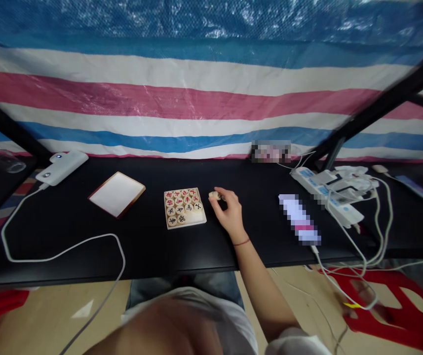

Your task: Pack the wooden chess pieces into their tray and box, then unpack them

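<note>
A square white tray [196, 218] of round Chinese chess pieces lies near the middle of the black table. Pieces with red characters [177, 201] fill its far rows. Nearer to me are pieces with black characters [181, 219], and the near right corner of the tray shows bare floor. Just right of the tray, my right hand [229, 209] pinches a pale Chinese chess piece [214, 195] between thumb and fingers; a second one may be behind it. At the bottom edge my left hand or arm [167, 325] is a brown blur close to the camera, its fingers unreadable.
A white-faced lid or board [118, 193] lies left of the tray. A white device [63, 166] with a cable [85, 241] stands farther left. On the right are a phone [299, 218], a power strip [326, 195] and tangled cables. A red stool [392, 305] is below. A striped sheet [196, 103] hangs behind.
</note>
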Demonstrator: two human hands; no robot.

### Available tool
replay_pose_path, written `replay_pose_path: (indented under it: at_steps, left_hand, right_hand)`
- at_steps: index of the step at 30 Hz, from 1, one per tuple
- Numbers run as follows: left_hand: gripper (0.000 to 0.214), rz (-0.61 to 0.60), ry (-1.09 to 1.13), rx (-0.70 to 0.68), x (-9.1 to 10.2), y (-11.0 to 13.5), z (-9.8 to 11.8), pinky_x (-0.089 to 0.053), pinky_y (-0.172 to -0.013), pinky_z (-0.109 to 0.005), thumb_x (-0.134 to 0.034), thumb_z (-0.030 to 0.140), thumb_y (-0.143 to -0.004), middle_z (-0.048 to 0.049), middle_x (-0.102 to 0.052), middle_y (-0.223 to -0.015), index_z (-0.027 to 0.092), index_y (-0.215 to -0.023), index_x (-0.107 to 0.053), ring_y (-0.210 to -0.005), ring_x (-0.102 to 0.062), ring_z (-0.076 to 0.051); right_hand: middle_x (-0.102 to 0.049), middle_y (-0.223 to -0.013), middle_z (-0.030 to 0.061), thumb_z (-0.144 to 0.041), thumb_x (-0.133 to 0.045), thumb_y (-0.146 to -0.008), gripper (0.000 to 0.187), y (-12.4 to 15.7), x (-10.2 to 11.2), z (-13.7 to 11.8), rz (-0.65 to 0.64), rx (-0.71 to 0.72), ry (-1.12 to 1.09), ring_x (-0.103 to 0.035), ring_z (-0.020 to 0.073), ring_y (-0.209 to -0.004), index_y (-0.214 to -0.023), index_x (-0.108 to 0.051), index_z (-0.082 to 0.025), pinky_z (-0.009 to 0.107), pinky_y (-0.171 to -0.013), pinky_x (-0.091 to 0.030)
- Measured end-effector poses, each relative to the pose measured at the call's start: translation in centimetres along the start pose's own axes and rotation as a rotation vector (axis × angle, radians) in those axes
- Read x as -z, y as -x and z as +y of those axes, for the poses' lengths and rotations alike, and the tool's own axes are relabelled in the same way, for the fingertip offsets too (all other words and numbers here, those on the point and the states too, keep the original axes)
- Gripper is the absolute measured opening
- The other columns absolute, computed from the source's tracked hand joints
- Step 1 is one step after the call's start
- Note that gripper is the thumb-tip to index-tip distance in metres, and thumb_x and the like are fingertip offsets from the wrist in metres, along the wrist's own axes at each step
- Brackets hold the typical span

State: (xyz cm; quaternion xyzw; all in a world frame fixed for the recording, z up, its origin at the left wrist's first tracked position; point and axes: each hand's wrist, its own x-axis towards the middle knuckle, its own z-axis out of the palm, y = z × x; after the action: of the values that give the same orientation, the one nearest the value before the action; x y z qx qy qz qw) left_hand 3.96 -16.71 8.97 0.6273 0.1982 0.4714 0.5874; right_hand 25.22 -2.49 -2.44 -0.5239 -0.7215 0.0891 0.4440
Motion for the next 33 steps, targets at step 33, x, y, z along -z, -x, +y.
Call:
replay_pose_path:
  at_steps: [33]
  left_hand:
    - [0.006,0.173,-1.399,0.011,6.1,-3.9,-11.6,-0.034,-0.086,-0.040,-0.062,0.028,-0.087,-0.0013,-0.072,-0.102,0.025,-0.085,-0.068,-0.102,-0.057,-0.023]
  right_hand:
    - [-0.070,-0.093,0.0054,-0.034,-0.062,-0.087,0.022,0.8,-0.1,-2.2,-0.082,-0.003,-0.312,-0.064,0.0183,-0.081,-0.104,-0.063,-0.021,0.032,-0.074,-0.051]
